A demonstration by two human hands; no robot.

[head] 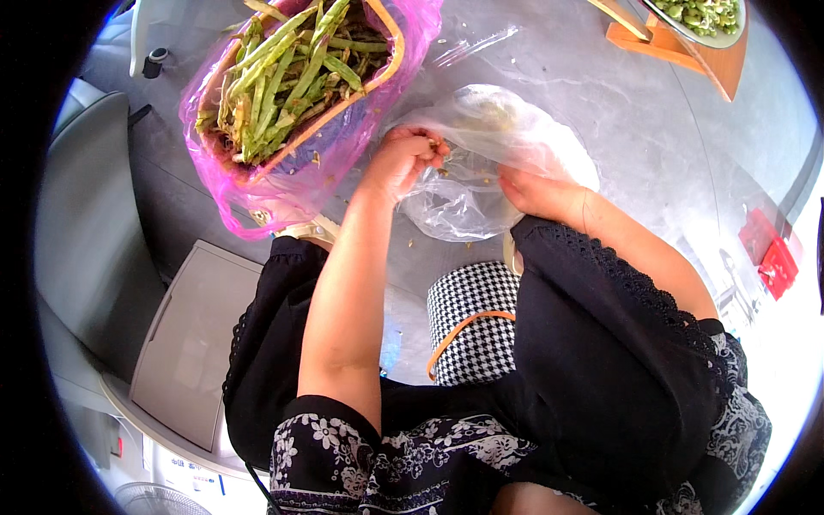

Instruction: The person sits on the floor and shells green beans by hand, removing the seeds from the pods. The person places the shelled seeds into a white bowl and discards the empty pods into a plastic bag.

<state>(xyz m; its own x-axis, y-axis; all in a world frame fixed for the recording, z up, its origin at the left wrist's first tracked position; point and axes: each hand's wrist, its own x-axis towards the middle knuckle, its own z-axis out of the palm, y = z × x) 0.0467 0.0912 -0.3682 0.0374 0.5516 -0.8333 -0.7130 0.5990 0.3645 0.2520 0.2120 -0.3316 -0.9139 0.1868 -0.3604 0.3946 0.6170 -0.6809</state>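
A clear plastic bag [547, 141] lies spread on the floor in front of me, its mouth turned towards me. My right hand [537, 190] grips the bag at its right side, with its fingers partly veiled by the film. At the bag's left side, my left hand [412, 161] has curled fingers with small brownish plant bits at the tips. Other small bits lie in the bag. Just beyond my left hand stands a basket [309, 135] in a pink plastic bag [225, 193], heaped with green and browned bean pods [283, 84].
A bowl of shelled green beans [698, 16] rests on a wooden stool [714, 64] at the upper right. Between my legs is a houndstooth stool [473, 322] with an orange handle. A grey chair [96, 225] and a lidded box [196, 341] stand left. A red object [777, 267] lies far right.
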